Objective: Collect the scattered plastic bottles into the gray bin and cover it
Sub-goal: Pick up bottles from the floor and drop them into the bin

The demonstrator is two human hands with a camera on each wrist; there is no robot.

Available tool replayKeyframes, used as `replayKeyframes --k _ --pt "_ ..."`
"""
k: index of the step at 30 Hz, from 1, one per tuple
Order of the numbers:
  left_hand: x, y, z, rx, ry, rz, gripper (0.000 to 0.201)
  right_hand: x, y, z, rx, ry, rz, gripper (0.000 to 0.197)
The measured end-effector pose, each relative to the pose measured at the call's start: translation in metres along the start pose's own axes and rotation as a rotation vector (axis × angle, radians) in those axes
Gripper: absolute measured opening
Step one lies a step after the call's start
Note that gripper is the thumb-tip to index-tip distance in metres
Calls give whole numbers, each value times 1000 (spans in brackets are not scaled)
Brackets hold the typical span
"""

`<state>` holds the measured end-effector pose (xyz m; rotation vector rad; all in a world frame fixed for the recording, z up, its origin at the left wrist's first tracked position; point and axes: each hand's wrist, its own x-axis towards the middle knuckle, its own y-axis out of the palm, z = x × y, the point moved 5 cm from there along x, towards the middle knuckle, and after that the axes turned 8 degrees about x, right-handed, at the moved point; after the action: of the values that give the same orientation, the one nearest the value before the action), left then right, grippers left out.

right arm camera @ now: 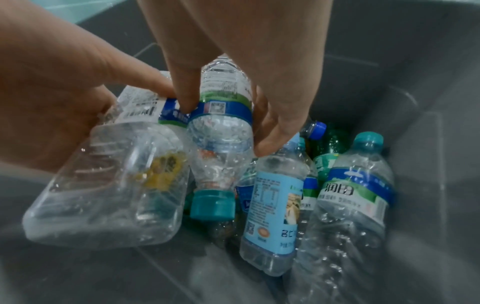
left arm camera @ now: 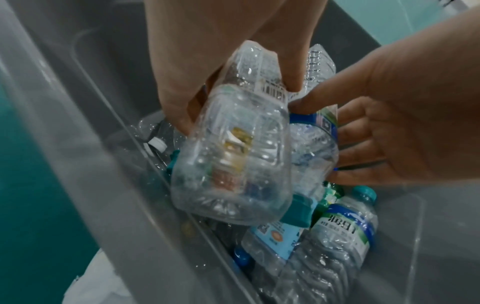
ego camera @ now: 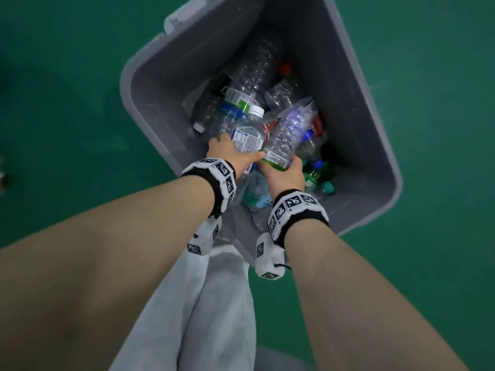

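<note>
The gray bin [ego camera: 128, 84] stands open on the green floor, with several empty plastic bottles [ego camera: 257, 73] heaped inside. Both hands reach down into it, side by side. My left hand [ego camera: 227, 152] grips a clear squarish bottle [left arm camera: 226, 164], its fingers [left arm camera: 291, 82] curled round the upper body by the barcode label. My right hand [ego camera: 284, 172] grips a clear bottle with a blue and green label [right arm camera: 221, 133], teal cap pointing down, fingers [right arm camera: 272, 133] wrapped round it. Both held bottles hang just above the pile. No lid sits on the bin.
A pale latch or handle [ego camera: 176, 17] sticks out at the bin's far rim. Grey trousers [ego camera: 214, 303] stand against the near wall. A small blurred object [ego camera: 2, 178] lies on the floor at the far left. A grey shape [ego camera: 270, 357] shows by my legs.
</note>
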<state>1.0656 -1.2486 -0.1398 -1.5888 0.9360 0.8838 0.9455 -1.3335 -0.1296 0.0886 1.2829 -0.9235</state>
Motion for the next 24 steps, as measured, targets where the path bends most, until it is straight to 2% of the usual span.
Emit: replayKeyframes --k 4,7,10,12,15,18,21,24 --pt "19 6 2 41 -4 8 101 12 15 -7 27 36 -23 61" --pt "27 10 -1 94 25 32 97 17 21 -11 -33 60 -13 77" --pt "31 9 -3 80 64 48 70 17 20 -13 -61 96 11 84" --pt "30 5 -2 45 86 50 48 14 17 -12 -88 118 13 81" --pt "22 -9 1 48 100 16 27 4 12 -7 -148 121 21 78" --pt "10 -23 4 68 97 -38 26 -7 8 0 -196 107 14 73" --pt "-5 -36 12 -10 45 -58 31 -21 4 14 -248 64 1 62" --pt "-25 -47 19 -78 33 -90 29 -40 5 30 -286 17 26 63"
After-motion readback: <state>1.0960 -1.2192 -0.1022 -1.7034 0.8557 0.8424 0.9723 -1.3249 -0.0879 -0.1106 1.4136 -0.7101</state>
